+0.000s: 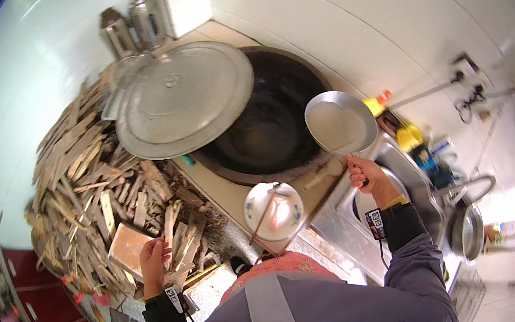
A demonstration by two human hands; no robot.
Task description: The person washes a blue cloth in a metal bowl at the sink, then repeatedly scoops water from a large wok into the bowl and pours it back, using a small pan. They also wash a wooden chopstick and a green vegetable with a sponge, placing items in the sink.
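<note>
My right hand grips the handle of a round metal ladle, whose bowl is over the right rim of a large dark wok set into the stove top. My left hand hangs before the firewood; whether it holds something thin cannot be told. A large round metal lid lies tilted over the wok's left part. Near my body, a white flowered enamel or ceramic dish on the counter corner holds something pinkish, with a thin stick-like thing across its edge.
Split firewood is heaped at the left. To the right are a steel sink with a faucet, a yellow bottle and a metal pan. Two thermos flasks stand at the back. Red cabinets are far left.
</note>
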